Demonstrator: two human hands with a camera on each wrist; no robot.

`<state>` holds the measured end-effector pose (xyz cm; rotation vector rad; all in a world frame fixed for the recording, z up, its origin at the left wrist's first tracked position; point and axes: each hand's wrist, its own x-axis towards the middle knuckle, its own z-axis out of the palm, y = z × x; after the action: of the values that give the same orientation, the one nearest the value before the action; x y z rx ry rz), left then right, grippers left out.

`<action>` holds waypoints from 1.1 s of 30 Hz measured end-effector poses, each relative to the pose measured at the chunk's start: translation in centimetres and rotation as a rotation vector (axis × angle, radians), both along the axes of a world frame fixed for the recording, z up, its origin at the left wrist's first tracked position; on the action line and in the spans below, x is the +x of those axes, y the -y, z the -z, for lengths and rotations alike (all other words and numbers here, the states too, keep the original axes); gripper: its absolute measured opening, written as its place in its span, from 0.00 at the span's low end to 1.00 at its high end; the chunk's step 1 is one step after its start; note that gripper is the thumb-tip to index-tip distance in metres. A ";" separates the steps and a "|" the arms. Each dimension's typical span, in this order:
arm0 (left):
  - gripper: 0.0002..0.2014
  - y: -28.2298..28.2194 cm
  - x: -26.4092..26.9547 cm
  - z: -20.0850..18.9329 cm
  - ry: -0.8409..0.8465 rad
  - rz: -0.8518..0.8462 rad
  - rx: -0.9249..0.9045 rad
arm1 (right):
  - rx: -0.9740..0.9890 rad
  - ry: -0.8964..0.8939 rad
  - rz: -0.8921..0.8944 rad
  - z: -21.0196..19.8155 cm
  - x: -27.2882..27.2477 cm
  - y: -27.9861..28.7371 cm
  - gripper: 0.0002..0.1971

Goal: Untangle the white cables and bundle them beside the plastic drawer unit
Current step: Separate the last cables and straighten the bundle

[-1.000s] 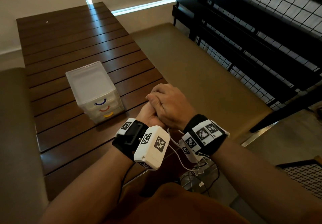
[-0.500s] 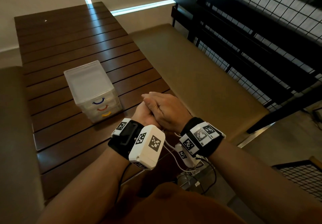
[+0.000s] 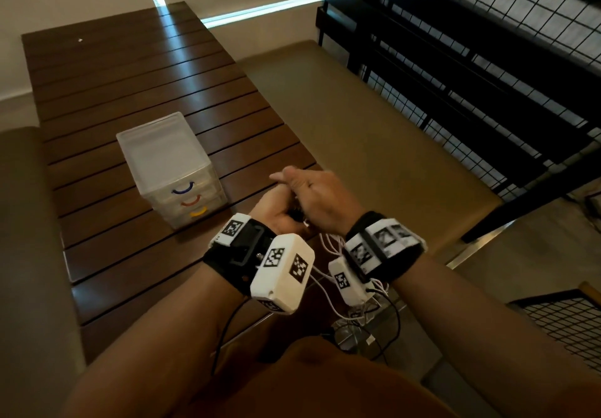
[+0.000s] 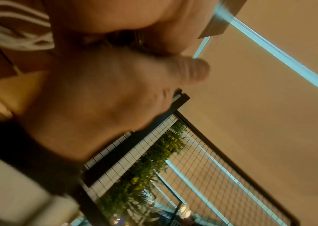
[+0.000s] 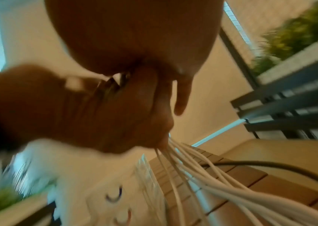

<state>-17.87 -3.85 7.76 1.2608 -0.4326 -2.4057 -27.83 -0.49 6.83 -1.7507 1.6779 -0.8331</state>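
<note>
White cables (image 5: 202, 171): gathered in clenched left hand (image 3: 276, 212), strands trailing below; right hand (image 3: 320, 199) curled around them (winding step). Next: tighten bundle, set beside drawer unit (image 3: 169, 164) on bench (image 3: 130, 86).

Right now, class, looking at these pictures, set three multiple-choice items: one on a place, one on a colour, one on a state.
1. The plastic drawer unit stands on
A. the slatted table
B. the bench
C. the floor

2. Its top handle is
A. yellow
B. blue
C. red

3. The white cables are
A. coiled on the table
B. inside a drawer
C. gripped, hanging down from the left hand

A: it sits on the dark slats.
B: blue sits above red and yellow.
C: strands trail from the fist beside the right hand.
</note>
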 end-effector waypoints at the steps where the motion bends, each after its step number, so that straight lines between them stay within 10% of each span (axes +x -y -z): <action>1: 0.18 -0.2 0.2 0.0 -0.005 0.026 0.048 | 0.075 0.117 0.014 -0.6 -0.8 0.3 0.24; 10: 0.11 -0.6 1.6 -0.4 0.063 0.424 -0.107 | 0.443 0.192 -0.342 -1.2 -5.6 2.1 0.34; 15: 0.07 -0.3 2.9 -0.5 0.074 0.580 -0.213 | 0.536 -0.013 -0.485 -0.6 -5.6 2.3 0.15; 25: 0.17 0.2 3.5 0.8 0.242 0.689 -0.564 | 0.485 -0.114 -0.318 -0.8 -5.7 2.1 0.12; 33: 0.15 1.7 4.4 0.3 0.416 0.960 -1.039 | 0.556 0.159 -0.272 -3.5 -7.1 1.6 0.14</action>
<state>-13.52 -5.53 7.45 1.0886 -2.4455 -1.8211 -34.97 -2.07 10.29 -1.4334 1.3567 -0.3262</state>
